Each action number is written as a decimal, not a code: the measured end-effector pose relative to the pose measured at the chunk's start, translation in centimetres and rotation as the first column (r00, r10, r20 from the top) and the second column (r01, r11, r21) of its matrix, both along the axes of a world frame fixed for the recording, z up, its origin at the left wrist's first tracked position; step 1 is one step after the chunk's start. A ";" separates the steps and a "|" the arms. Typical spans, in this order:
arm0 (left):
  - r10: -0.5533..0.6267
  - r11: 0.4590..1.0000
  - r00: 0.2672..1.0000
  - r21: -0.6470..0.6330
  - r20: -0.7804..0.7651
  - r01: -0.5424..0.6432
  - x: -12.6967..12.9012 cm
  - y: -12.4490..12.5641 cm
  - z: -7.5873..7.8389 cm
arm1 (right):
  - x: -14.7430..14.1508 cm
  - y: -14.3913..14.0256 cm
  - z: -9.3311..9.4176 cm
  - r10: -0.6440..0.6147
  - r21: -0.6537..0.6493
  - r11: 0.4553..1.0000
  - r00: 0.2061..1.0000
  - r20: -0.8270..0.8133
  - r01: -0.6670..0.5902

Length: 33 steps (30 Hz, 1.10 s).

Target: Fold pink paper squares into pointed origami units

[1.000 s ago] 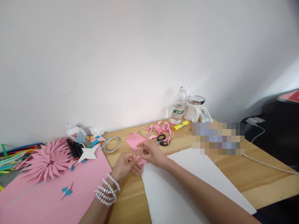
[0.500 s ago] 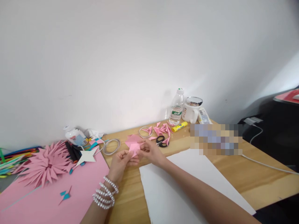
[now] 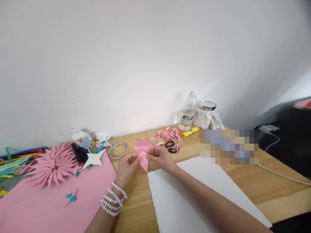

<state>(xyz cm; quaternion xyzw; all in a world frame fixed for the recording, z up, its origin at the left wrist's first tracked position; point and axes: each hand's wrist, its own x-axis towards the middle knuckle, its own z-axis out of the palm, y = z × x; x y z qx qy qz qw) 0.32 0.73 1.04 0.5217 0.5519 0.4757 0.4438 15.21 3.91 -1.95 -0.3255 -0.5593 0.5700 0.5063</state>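
Observation:
A small piece of folded pink paper [image 3: 144, 162], kite-shaped with its point downward and a crease along its middle, is pinched between both hands above the wooden table. My left hand [image 3: 128, 165], with pearl bracelets at the wrist, grips its left corner. On the opposite side my right hand [image 3: 159, 157] holds the right corner between thumb and fingers. Just behind the hands lies a flat pink sheet [image 3: 141, 144]. Black-handled scissors [image 3: 170, 147] rest beyond my right hand, their blades mostly hidden.
Folded pink pieces [image 3: 172, 134], a yellow glue stick [image 3: 190, 132], a water bottle [image 3: 188, 111] and a mug [image 3: 202, 119] stand or lie along the wall. White board [image 3: 194, 194] is under my right forearm. Leftward are pink card [image 3: 48, 210] and a spiky paper flower [image 3: 53, 166].
The pink paper has gone from a squarish shape to a downward-pointing kite. Both hands now pinch its upper side corners. The whole view has shifted slightly.

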 end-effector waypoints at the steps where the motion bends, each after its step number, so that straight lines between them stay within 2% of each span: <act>1: 0.020 1.000 1.000 -0.004 0.004 -0.020 0.0 0.0 0.0 | 0.0 0.0 0.0 0.002 -0.004 1.000 1.000 0.002 -0.002; 4: 0.049 0.999 0.997 -0.002 0.051 -0.049 0.2 0.1 -0.1 | 0.1 0.0 -0.1 0.016 0.003 1.000 1.000 0.013 -0.016; 7: 0.014 1.000 0.996 0.024 0.093 -0.017 0.2 0.1 -0.2 | 0.0 0.1 -0.3 0.009 0.012 1.000 1.000 0.006 -0.009; 10: -0.012 0.999 0.998 0.035 0.064 0.010 0.1 0.1 -0.3 | -0.2 0.1 -0.6 -0.007 0.005 1.000 1.000 -0.001 0.007; 17: 0.008 0.999 1.000 0.035 0.004 -0.008 -0.1 0.1 -0.6 | -0.1 0.1 -0.6 0.000 -0.039 0.999 0.999 -0.033 -0.001; 33: 0.026 0.999 0.999 0.032 0.022 -0.027 -0.3 0.1 -0.3 | 0.1 -0.1 0.0 0.043 -0.026 0.999 0.999 -0.030 -0.044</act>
